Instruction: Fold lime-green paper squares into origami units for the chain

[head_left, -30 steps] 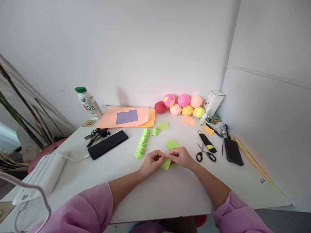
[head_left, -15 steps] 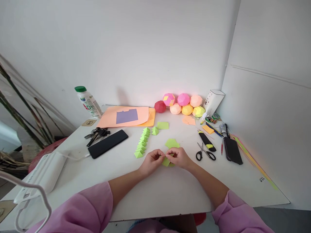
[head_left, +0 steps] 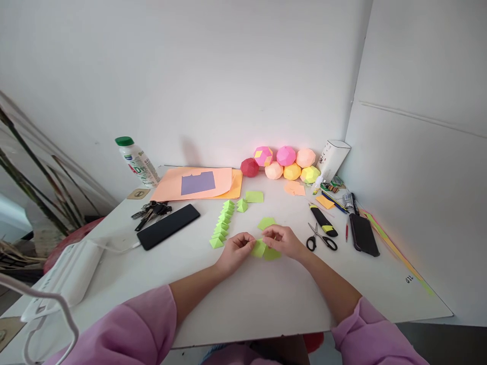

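Green piece (head_left: 259,249) is pinched by left hand (head_left: 236,251); right hand (head_left: 284,242) has been drawn slightly away, grip indiscernible; shaping judged unfinished.

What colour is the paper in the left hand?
The paper is lime green, best seen in the head view.

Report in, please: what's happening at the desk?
Left hand pinching a green paper piece. Right hand close beside it, grip unclear. Scissors lying apart, to the right; nothing seen blocking the hands.
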`<action>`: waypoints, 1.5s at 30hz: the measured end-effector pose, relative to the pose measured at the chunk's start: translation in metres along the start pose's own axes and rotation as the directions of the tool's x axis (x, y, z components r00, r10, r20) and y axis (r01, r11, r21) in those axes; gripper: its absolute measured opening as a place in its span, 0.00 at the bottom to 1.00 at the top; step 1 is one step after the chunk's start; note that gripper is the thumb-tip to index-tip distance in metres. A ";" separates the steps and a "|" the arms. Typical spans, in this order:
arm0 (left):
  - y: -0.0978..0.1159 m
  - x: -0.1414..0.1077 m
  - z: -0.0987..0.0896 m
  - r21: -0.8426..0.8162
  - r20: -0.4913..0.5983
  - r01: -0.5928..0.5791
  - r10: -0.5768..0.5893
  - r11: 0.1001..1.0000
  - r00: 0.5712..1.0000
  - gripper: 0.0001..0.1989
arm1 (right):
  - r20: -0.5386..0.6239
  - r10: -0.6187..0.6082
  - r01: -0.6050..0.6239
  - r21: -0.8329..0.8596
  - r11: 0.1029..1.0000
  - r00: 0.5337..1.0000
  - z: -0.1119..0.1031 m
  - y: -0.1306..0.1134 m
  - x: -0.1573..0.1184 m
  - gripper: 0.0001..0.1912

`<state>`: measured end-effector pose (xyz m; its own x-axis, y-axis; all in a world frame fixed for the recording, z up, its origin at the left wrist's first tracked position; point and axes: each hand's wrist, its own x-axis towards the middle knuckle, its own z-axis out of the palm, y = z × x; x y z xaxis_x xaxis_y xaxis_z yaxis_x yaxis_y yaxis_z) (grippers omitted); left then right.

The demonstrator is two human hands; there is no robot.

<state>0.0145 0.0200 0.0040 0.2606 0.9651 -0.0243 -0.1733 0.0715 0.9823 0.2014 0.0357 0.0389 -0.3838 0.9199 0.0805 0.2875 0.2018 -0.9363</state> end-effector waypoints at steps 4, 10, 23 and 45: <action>0.000 0.000 0.001 -0.028 -0.025 -0.005 0.004 1.000 1.000 0.14 | 0.050 -0.007 0.009 -0.028 1.000 0.999 0.002 -0.001 -0.001 0.14; 0.002 0.000 0.000 -0.148 -0.077 -0.004 -0.008 0.989 0.997 0.13 | 0.018 0.006 -0.006 0.004 1.000 1.000 -0.009 0.002 0.001 0.14; 0.001 0.001 0.002 -0.151 0.049 0.007 0.000 0.989 0.999 0.14 | -0.053 -0.014 0.019 0.091 0.996 0.998 0.007 0.008 0.001 0.16; -0.007 0.002 -0.003 -0.181 0.141 -0.022 0.048 0.983 0.989 0.15 | 0.199 0.220 -0.253 0.159 0.954 0.955 0.007 0.008 0.002 0.19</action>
<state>0.0139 0.0225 -0.0033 0.3833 0.9223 0.0495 -0.3484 0.0948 0.9325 0.1965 0.0365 0.0295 -0.4776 0.8562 -0.1972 0.2316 -0.0938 -0.9683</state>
